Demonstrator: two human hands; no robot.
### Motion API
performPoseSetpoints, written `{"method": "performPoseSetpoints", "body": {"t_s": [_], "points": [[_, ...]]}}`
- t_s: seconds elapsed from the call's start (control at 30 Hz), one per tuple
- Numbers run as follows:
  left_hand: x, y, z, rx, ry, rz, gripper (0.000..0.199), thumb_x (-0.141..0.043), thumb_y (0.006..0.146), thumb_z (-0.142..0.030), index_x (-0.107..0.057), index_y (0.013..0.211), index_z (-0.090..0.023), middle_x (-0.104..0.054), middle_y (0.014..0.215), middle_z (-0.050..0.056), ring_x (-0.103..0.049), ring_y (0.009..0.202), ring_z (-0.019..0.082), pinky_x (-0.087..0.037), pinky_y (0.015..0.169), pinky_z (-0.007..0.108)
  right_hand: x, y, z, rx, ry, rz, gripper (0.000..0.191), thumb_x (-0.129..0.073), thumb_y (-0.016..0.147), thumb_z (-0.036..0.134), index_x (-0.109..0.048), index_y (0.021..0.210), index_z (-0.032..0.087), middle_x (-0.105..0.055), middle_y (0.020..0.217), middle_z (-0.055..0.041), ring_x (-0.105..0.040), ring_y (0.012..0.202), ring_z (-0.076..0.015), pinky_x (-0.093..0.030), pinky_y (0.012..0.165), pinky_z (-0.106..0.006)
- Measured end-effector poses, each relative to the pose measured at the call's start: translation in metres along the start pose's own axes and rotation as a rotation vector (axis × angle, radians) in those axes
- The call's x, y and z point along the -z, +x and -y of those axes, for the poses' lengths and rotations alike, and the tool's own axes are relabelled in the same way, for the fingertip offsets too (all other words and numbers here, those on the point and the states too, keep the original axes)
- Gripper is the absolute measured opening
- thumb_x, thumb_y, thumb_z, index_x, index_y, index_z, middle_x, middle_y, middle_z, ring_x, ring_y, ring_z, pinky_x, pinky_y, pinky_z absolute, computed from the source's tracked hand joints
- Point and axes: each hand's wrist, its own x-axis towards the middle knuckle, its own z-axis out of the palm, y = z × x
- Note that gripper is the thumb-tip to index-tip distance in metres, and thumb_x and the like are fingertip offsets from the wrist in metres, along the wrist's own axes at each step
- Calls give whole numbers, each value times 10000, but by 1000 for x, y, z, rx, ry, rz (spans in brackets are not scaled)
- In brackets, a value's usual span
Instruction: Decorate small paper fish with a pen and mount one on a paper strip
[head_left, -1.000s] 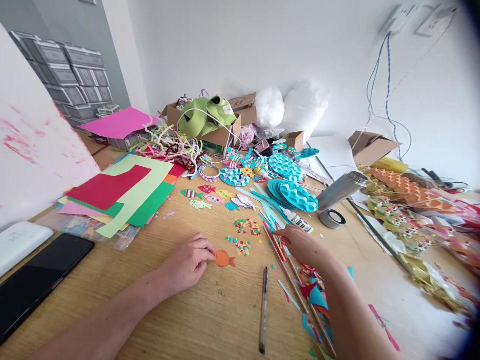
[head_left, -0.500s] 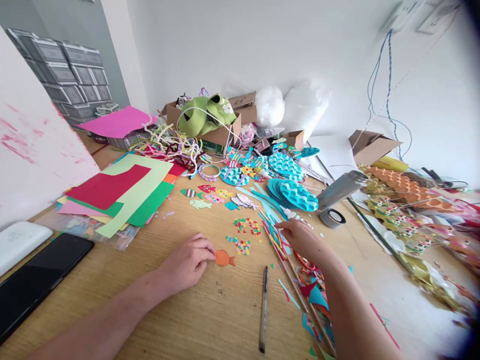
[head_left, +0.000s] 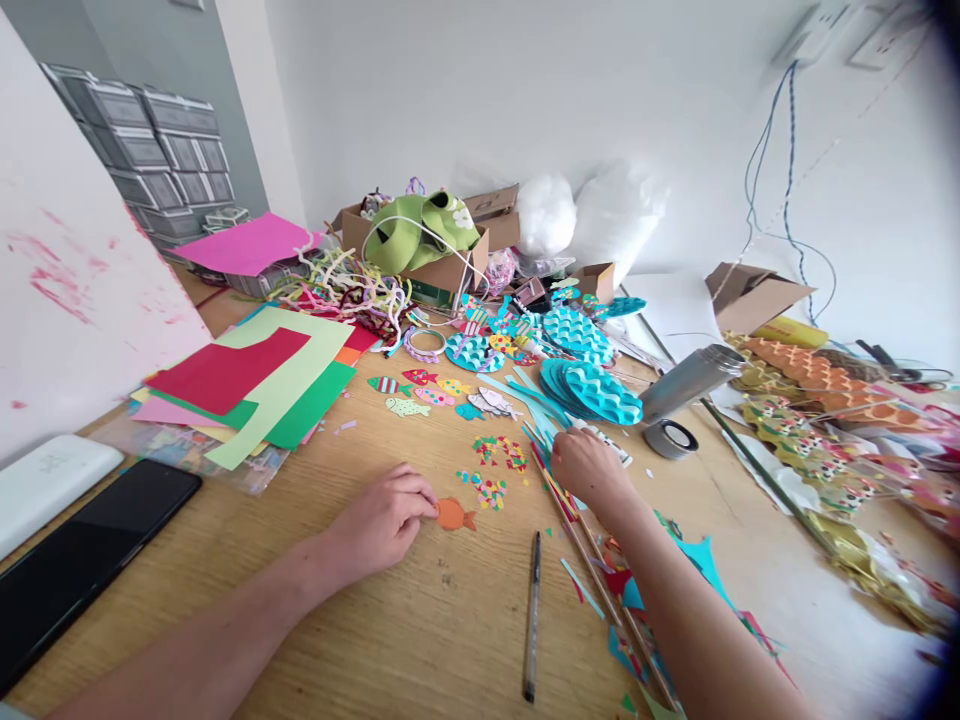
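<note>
An orange paper fish (head_left: 452, 514) lies flat on the wooden table. My left hand (head_left: 386, 515) pinches its head end between thumb and fingers. Farther right, my right hand (head_left: 590, 468) is closed over the paper strips, right by a white tube (head_left: 616, 447). Its fingertips point away and are hidden, so what they hold cannot be made out. Small round and triangular paper bits (head_left: 487, 490) lie just beyond the orange fish. Behind them sit several decorated paper fish (head_left: 433, 397). A pen (head_left: 533, 615) rests between my forearms.
Coloured paper sheets (head_left: 289, 375) are stacked at left, near a black phone (head_left: 97, 560). Turquoise wavy discs (head_left: 600, 390) and a grey metal flask (head_left: 694, 382) stand beyond my right hand. Wooden sticks (head_left: 592, 560) and paper scraps lie under my right forearm.
My right hand has turned and its fingers have curled closed beside the white tube; before, its index finger was stretched out. My left hand still pinches the orange fish. The view shifted slightly.
</note>
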Motion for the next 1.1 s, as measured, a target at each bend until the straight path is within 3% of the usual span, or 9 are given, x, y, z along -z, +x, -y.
{"method": "performPoseSetpoints", "body": {"t_s": [0.2,0.3,0.5,0.77,1.1], "points": [[-1,0,0,-5,0,-13,400,-455,763,52,-739,919,-182,-698,938,37,-580,921,180,-486,854,318,-4,5,3,-67,72,-33,237,-507,788,86,-740,782,128,-728,917,-189,-648,940,-276,-449,751,-311],[-1,1,0,-2,-3,-21,416,-446,749,59,-740,916,-184,-701,936,34,-580,916,179,-491,846,316,-5,5,-3,-120,166,-54,226,-508,769,125,-732,735,137,-729,835,-173,-665,845,-273,-437,675,-307],[-1,0,0,-2,-6,-25,418,-443,752,46,-745,914,-194,-701,923,41,-582,909,181,-494,832,320,-7,6,-26,-206,488,-116,209,-525,732,253,-697,657,161,-666,593,-40,-586,562,-175,-375,520,-255],[-2,0,0,5,-6,-24,402,-455,753,55,-747,904,-178,-706,931,34,-583,909,180,-488,831,310,-8,1,-42,-240,938,-245,382,-551,693,505,-686,716,148,-582,547,-2,-478,487,-137,-366,482,-259],[-2,0,0,12,-4,-22,389,-475,731,63,-753,899,-151,-713,906,43,-580,897,187,-491,828,304,-12,-8,-37,-241,1229,-260,281,-688,635,442,-647,694,170,-511,485,47,-414,454,-110,-313,459,-248]]}}
